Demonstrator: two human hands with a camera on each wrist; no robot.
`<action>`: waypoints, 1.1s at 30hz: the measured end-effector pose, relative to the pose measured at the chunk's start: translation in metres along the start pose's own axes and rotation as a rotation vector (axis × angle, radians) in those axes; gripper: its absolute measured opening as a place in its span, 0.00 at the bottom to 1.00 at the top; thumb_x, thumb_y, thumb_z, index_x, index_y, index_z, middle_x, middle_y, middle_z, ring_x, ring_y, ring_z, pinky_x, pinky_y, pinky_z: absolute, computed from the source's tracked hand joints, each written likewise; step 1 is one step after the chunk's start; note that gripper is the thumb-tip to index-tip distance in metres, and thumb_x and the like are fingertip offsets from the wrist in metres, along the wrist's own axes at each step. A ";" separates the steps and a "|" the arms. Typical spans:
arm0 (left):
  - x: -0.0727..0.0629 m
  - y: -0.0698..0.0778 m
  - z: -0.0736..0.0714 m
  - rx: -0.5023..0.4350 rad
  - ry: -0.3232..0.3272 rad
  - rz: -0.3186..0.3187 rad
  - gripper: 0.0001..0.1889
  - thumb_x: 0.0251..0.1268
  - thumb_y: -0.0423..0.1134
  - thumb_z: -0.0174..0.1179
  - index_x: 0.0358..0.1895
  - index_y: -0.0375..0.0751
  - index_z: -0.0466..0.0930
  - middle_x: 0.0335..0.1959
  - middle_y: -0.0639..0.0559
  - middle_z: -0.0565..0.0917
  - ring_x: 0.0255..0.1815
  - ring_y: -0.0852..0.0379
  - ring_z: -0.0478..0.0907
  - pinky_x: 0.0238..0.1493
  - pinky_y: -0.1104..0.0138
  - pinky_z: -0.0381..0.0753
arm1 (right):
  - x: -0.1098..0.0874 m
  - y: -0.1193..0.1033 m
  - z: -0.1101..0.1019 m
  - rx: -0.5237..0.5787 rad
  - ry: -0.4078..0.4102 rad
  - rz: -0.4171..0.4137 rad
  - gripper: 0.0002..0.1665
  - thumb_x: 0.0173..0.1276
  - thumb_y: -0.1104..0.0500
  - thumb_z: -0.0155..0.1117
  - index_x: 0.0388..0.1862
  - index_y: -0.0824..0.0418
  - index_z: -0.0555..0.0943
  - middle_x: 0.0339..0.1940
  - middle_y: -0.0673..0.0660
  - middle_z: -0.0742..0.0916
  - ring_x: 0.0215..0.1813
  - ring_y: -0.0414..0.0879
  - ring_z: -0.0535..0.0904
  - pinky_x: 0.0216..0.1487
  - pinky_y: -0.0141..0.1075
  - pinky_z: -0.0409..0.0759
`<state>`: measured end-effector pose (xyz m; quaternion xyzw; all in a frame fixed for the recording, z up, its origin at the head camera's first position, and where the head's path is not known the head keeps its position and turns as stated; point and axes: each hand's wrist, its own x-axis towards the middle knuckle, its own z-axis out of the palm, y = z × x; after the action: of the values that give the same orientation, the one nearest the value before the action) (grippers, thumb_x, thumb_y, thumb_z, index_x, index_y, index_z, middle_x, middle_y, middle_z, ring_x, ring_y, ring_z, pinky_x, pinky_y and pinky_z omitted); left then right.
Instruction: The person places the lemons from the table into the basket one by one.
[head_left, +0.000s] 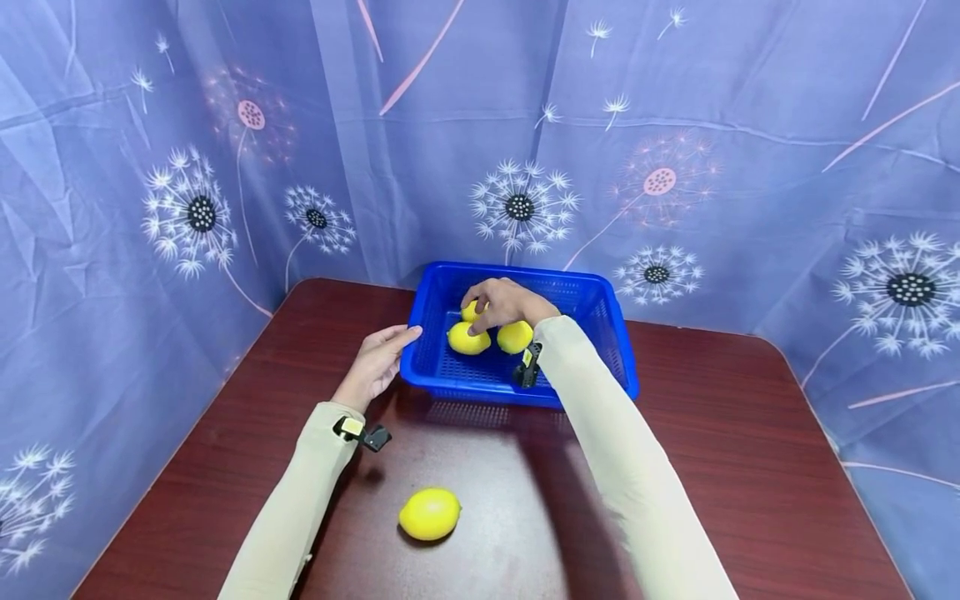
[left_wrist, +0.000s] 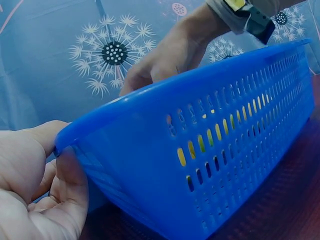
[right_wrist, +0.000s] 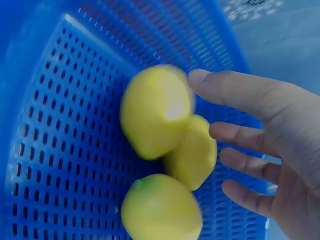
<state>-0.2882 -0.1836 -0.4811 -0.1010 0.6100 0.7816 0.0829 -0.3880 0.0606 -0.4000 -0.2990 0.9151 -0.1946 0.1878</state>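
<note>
A blue plastic basket [head_left: 457,385] with perforated walls stands at the back of the table. My left hand [head_left: 377,364] pinches its left rim between thumb and fingers, as the left wrist view shows up close. Inside the basket lie three yellow lemons: a near-left lemon [head_left: 468,340], a right lemon [head_left: 514,338] and a partly covered lemon [head_left: 471,312] behind. Over them hovers my right hand [head_left: 504,302], its fingers spread and loosely bent, the thumb beside one lemon [right_wrist: 156,112] and nothing gripped. Another lemon [head_left: 430,514] rests on the table in front of the basket.
The dark red wooden table [head_left: 735,467] reaches out on both sides of the basket. A blue curtain [head_left: 420,167] with dandelion prints hangs right behind the table and along its sides. Each wrist carries a small black camera [head_left: 372,437].
</note>
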 end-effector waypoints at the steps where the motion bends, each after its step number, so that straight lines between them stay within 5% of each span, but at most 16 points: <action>1: 0.000 0.000 0.000 -0.005 0.000 0.002 0.16 0.69 0.43 0.68 0.54 0.40 0.79 0.25 0.62 0.80 0.20 0.69 0.71 0.20 0.79 0.71 | -0.002 -0.001 -0.002 -0.003 0.013 -0.009 0.31 0.63 0.47 0.77 0.64 0.52 0.81 0.57 0.57 0.85 0.59 0.52 0.79 0.61 0.49 0.79; 12: -0.001 0.001 0.001 -0.014 -0.006 0.002 0.18 0.70 0.42 0.67 0.57 0.38 0.77 0.30 0.60 0.83 0.26 0.67 0.78 0.29 0.76 0.81 | -0.057 -0.024 -0.001 0.009 0.250 -0.052 0.26 0.69 0.47 0.70 0.60 0.58 0.83 0.51 0.59 0.89 0.53 0.52 0.84 0.56 0.47 0.82; 21: -0.002 0.000 0.001 -0.028 -0.023 -0.002 0.20 0.71 0.42 0.66 0.59 0.37 0.76 0.33 0.58 0.85 0.30 0.66 0.82 0.32 0.74 0.85 | -0.110 -0.037 0.030 0.102 0.359 -0.117 0.26 0.66 0.46 0.73 0.58 0.56 0.83 0.49 0.56 0.90 0.52 0.53 0.85 0.55 0.48 0.83; 33: -0.001 0.000 0.004 0.001 -0.010 -0.015 0.20 0.71 0.45 0.67 0.59 0.39 0.75 0.31 0.58 0.84 0.27 0.66 0.80 0.26 0.77 0.80 | -0.160 -0.056 0.072 0.066 0.465 -0.179 0.26 0.63 0.44 0.76 0.56 0.53 0.85 0.48 0.52 0.89 0.53 0.48 0.83 0.56 0.44 0.81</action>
<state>-0.2869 -0.1801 -0.4803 -0.1015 0.6092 0.7812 0.0917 -0.2086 0.1004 -0.3989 -0.3197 0.8968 -0.3036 -0.0360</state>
